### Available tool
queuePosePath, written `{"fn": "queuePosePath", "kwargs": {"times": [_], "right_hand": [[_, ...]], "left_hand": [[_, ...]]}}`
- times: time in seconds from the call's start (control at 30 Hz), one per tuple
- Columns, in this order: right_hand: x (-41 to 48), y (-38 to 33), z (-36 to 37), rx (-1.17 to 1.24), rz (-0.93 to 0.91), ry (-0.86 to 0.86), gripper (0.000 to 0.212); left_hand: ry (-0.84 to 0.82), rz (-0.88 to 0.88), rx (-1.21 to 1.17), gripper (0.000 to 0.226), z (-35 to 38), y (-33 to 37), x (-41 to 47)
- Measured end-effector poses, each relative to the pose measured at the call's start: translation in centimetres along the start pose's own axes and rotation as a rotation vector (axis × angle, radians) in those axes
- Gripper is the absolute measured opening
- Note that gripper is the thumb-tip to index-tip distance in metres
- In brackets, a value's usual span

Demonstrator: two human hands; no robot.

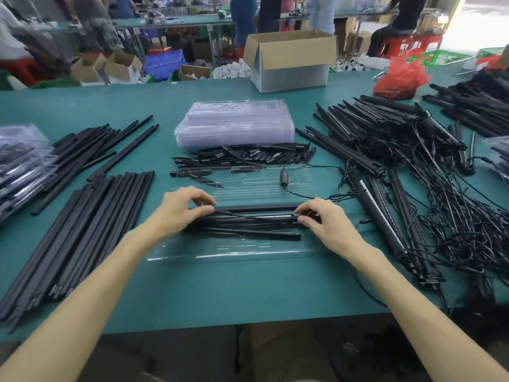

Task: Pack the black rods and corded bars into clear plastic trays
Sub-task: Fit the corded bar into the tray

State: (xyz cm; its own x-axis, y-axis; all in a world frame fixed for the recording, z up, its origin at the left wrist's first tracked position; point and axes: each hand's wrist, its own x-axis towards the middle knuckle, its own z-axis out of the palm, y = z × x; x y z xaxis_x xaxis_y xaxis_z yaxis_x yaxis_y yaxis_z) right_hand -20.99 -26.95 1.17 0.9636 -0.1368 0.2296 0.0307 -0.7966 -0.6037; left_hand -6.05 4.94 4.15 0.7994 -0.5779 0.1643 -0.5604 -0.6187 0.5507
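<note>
An open clear plastic tray (234, 250) lies on the green table in front of me, with black rods and a corded bar (253, 219) lying across its middle. My left hand (179, 210) pinches the left end of the bar with curled fingers. My right hand (322, 219) pinches its right end, near where the thin cord leaves. A cord with a small black controller (284, 176) trails over the tray's far half. Loose black rods (91, 216) lie to the left, and a tangle of corded bars (413, 175) to the right.
A stack of empty clear trays (234, 124) stands behind, with short black pieces (242, 155) in front of it. Packed trays (19, 161) sit far left. An open cardboard box (292, 62) and a red bag (399, 75) are at the back. People work at far benches.
</note>
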Motion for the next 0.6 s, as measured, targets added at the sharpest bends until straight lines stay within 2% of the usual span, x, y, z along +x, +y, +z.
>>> {"fn": "queuePosePath", "kwargs": {"times": [0.27,0.6], "right_hand": [[-0.2,-0.1,0.4,0.008,-0.005,0.035,0.01],[0.2,-0.3,0.3,-0.013,0.037,0.008,0.01]], "left_hand": [[-0.174,-0.109,0.085,0.015,-2.4,-2.2,-1.2],[-0.178,-0.172,0.106,0.02,-1.5,-2.5,-0.9]]}}
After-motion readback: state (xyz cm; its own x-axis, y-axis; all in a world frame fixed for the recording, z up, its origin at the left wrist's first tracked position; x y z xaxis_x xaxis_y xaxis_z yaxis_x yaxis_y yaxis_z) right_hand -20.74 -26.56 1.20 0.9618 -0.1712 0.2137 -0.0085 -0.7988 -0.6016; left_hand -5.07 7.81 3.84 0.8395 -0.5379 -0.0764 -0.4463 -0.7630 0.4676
